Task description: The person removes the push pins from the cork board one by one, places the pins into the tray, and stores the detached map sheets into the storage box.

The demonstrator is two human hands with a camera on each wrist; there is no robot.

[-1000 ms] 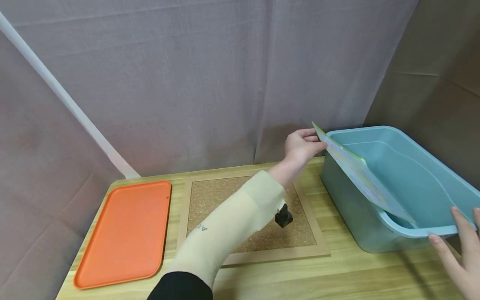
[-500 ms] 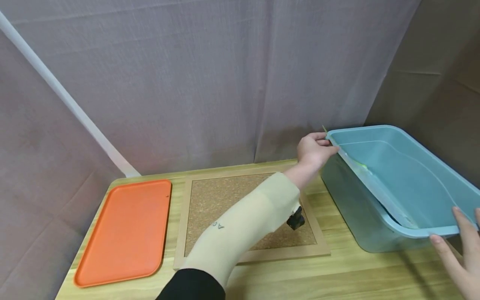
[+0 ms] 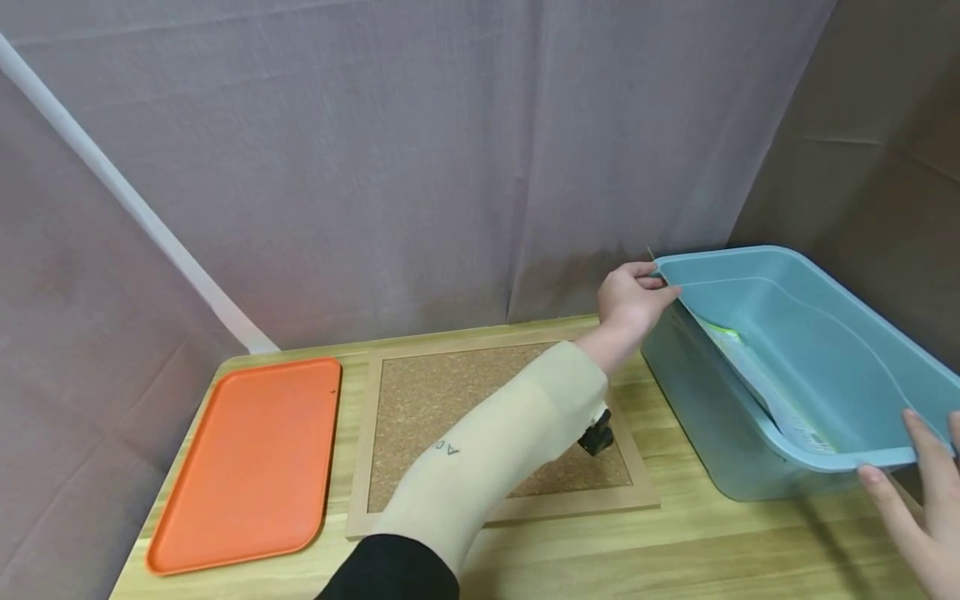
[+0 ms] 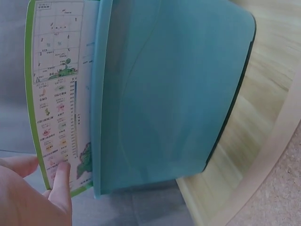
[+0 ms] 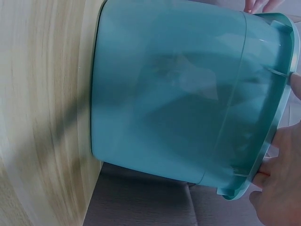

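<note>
The printed sheet, a laminated page with a green border, now lies low inside the blue bin, leaning against its left inner wall. A second ago it stood propped well above the rim, slanting across the bin's opening; half a second ago it was already most of the way down. It has slid into the bin and only its far corner still shows at the rim, where the left hand keeps hold of it.

In the left wrist view the left hand's fingers are curled, with the thumb pressing the sheet's lower edge right beside the bin's rim, so the sheet is pinched, not released. Judging from this, the page is nearly stowed but not yet let go.

The right hand has not moved: it steadies the bin's near right corner, fingers fairly straight and laid against the rim, the thumb under the lip in the right wrist view. The bin sits tilted, its left side raised off the counter.

To the left on the counter lie a framed cork board and, further left, an orange tray. The left forearm in its pale sleeve crosses above the cork board. A small black object shows just under the sleeve; what it is cannot be told. Grey curtains close off the back. Nothing blocks the bin's opening.
</note>
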